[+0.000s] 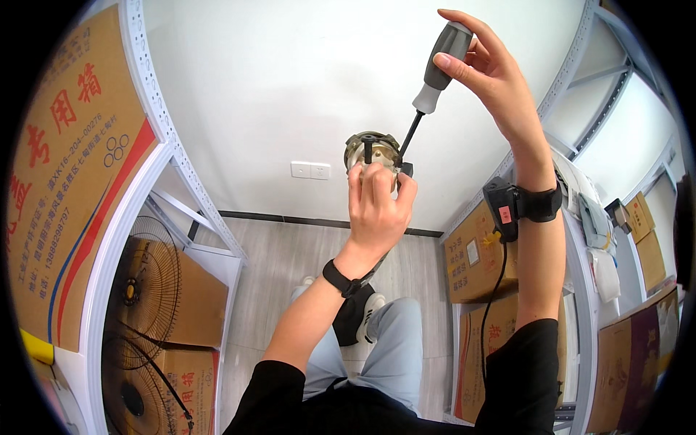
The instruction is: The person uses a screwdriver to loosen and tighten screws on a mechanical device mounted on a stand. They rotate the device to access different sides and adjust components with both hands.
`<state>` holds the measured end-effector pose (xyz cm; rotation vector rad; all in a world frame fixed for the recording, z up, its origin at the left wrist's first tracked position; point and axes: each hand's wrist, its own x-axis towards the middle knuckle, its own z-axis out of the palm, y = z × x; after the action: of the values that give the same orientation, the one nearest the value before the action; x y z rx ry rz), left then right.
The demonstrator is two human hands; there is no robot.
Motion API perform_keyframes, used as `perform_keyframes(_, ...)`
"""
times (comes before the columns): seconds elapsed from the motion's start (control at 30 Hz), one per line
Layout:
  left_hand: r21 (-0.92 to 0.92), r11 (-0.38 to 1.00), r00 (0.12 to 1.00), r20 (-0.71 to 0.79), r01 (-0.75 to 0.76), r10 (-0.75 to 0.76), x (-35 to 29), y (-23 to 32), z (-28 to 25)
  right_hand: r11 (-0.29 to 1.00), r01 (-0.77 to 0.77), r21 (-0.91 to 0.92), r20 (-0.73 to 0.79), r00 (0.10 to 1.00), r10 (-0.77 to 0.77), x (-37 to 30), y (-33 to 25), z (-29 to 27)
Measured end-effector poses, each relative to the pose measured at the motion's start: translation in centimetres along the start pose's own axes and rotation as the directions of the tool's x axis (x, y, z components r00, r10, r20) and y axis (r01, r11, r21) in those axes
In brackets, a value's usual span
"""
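My right hand (493, 69) grips a screwdriver (453, 54) with a grey and light-grey handle, its fingertips and thumb on the handle. The screwdriver's dark shaft slants down to the right side of a round metal unit (355, 156), where the tip meets it or passes behind; I cannot tell which. That unit looks like a fan motor, with a dark rim and a black post on top. My left hand (380, 203) has its fingers curled over the unit's near side, hiding much of it. Beneath the wrist, a dark pole (373, 272) leads down toward a black base (350, 319) by my feet.
A white wall with a socket plate (310, 170) stands ahead. On the left, a metal shelf rack (163, 109) holds a big carton (80, 167), with wire fan guards (148, 275) below. Cartons (478, 250) and another rack stand at right. A black cable (493, 297) hangs from my right wrist device.
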<state>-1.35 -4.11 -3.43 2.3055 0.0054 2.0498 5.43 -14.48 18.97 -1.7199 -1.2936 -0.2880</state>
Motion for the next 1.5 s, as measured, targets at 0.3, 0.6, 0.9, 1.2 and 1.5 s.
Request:
perform_keyframes(0.3,0.000,1.000,1.000,-0.003,-0.006,0.006,0.1,0.0,0.0,0.992,0.070,0.102,0.041,0.996,-0.074,0.2,0.9,-0.2)
perform_keyframes(0.6,-0.002,1.000,1.000,0.015,-0.001,0.001,0.0,-0.4,-0.3,0.998,0.050,-0.037,-0.132,0.990,-0.054,-0.1,-0.3,2.4)
perform_keyframes(0.9,0.004,1.000,0.999,0.037,-0.016,0.016,0.1,-0.3,-0.4,0.988,-0.068,0.140,0.048,0.997,0.062,0.3,-1.3,0.3)
perform_keyframes(1.2,-0.015,1.000,0.998,0.054,-0.009,0.010,-0.1,-0.4,-0.5,0.962,-0.189,0.195,0.028,0.982,0.188,0.5,-2.1,0.9)
perform_keyframes(1.5,-0.034,0.999,1.000,0.019,-0.025,0.025,0.2,-0.4,-0.5,0.980,-0.021,-0.200,-0.033,0.999,0.015,0.6,-1.6,1.4)
